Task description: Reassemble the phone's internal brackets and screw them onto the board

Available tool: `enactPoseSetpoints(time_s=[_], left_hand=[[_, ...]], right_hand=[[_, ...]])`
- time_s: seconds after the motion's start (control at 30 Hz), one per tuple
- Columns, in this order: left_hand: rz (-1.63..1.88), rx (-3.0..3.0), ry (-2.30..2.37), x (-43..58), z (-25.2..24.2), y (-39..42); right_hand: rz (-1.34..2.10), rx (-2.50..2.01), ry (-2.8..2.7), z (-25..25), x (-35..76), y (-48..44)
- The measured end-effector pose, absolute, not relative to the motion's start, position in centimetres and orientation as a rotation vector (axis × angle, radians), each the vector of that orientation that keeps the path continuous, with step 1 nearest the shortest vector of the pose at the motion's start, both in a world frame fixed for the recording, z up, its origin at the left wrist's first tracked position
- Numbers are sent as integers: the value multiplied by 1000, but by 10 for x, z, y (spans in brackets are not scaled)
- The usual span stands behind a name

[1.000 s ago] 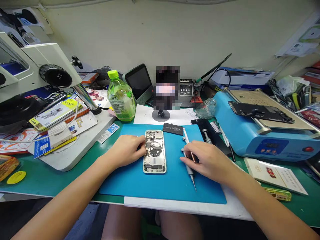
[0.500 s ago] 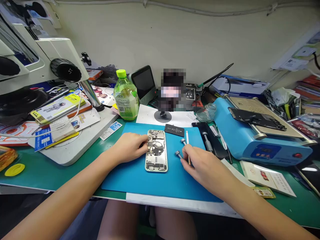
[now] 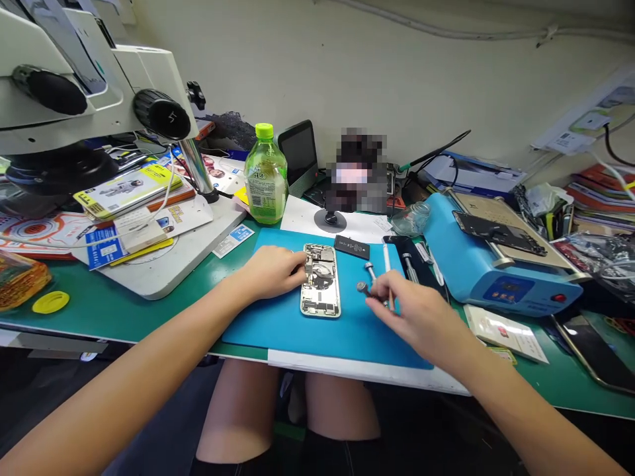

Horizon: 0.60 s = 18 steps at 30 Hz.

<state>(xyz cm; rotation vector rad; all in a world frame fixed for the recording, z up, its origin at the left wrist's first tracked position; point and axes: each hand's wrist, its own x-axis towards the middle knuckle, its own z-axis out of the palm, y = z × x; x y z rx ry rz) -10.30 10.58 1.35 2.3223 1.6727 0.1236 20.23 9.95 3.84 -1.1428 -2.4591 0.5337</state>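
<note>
An opened phone (image 3: 321, 281) lies on the blue mat (image 3: 278, 324), its inner parts showing. My left hand (image 3: 275, 271) touches the phone's upper left edge, fingers curled; whether they pinch anything is hidden. To the right of the phone, my right hand (image 3: 404, 304) has its fingers closed on a screwdriver (image 3: 362, 288) with a round grey cap. A second capped screwdriver (image 3: 369, 268) and a white stick-like tool (image 3: 387, 256) lie beside those fingers, partly covered by them. Behind the phone is a black battery (image 3: 352, 246).
A green bottle (image 3: 266, 178) stands behind the mat. The microscope (image 3: 159, 112) rises at the left over its white base. At the right sit a blue machine (image 3: 501, 277), a glass jar (image 3: 411, 219) and a white box (image 3: 506, 332).
The camera view has shifted, so the bench appears farther right and higher. The capped screwdriver at my right fingertips has tilted slightly. My left hand remains at the phone's edge.
</note>
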Motion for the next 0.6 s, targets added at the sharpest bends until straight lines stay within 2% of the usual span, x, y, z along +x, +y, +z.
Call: enactPoseSetpoints(time_s=[0.23,0.43,0.57,0.6], left_hand=[[369,2294,1693,-101,20,103],[677,2213,1532,-79,53,72],[831,2137,1575,-56,49,32],[962,2068,1564,-49,45,23]], right_hand=[[864,-980,-1854,57,185,136],[1087,-849,-1632,57,162,140],[1151,-822,-1546,51,160,138],[1165,-821,-1534,49,161,137]])
